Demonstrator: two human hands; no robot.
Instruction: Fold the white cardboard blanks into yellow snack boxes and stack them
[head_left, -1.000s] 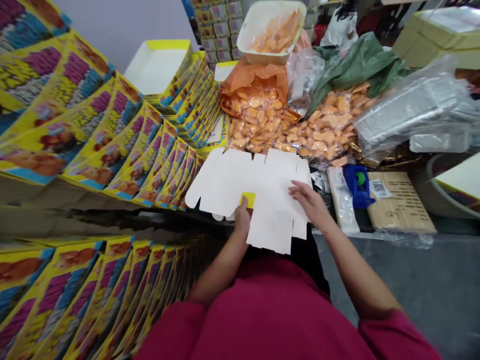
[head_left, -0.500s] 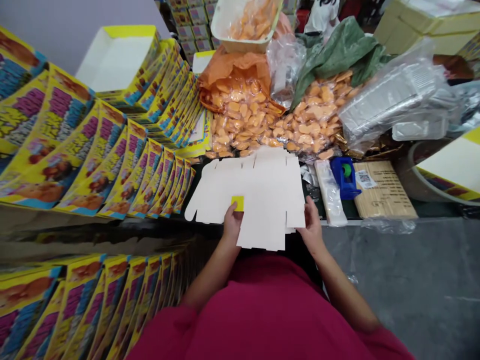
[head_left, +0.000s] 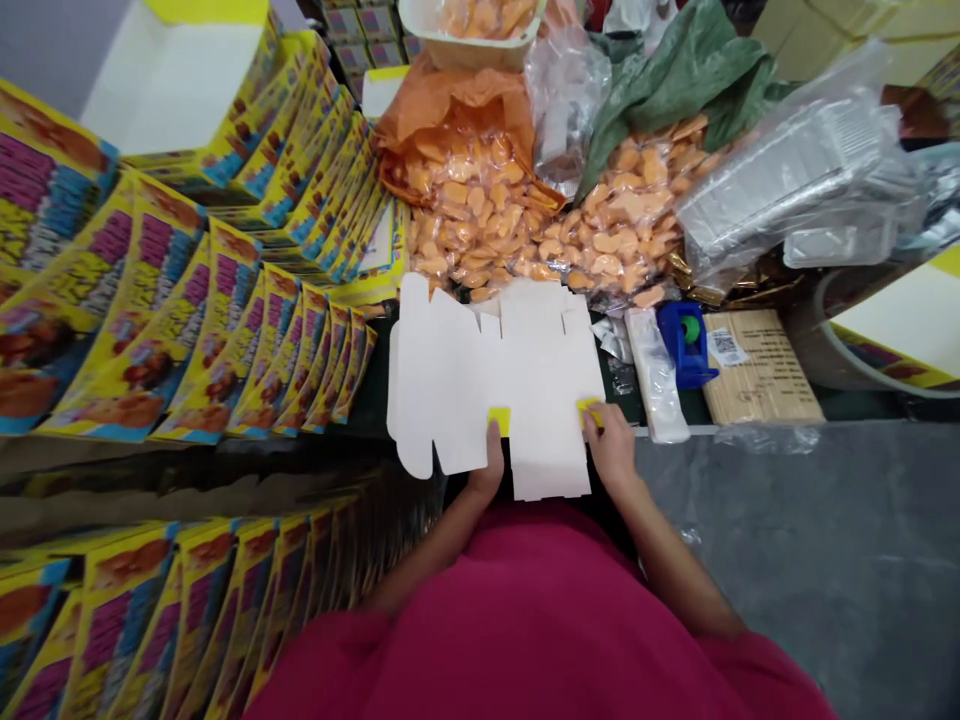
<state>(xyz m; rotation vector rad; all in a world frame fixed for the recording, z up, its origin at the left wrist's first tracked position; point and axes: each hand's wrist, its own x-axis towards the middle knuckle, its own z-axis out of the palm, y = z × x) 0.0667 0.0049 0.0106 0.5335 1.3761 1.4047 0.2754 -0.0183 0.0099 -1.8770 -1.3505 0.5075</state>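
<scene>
A flat die-cut cardboard box blank (head_left: 544, 370), white side up, lies across the table's front edge before me. My left hand (head_left: 489, 468) grips its near edge, the thumb on a small folded-over flap (head_left: 499, 421) that shows yellow. At the blank's right side, my right hand (head_left: 612, 446) pinches a second yellow flap (head_left: 589, 411) and folds it inward. The fingers under the cardboard are hidden. Further white cardboard shows beneath the blank's left edge.
Stacks of printed yellow boxes (head_left: 247, 330) rise on the left. Orange pieces in clear wrap (head_left: 472, 220) heap behind the blank. To the right are a blue tape dispenser (head_left: 684, 345), a plastic-wrapped bundle (head_left: 655, 375), a brown packet (head_left: 761, 370) and clear plastic trays (head_left: 780, 180).
My right hand has moved up along the blank's right edge and folded its flap inward, showing yellow. The blank has turned slightly. My left hand shifted a little right and down.
</scene>
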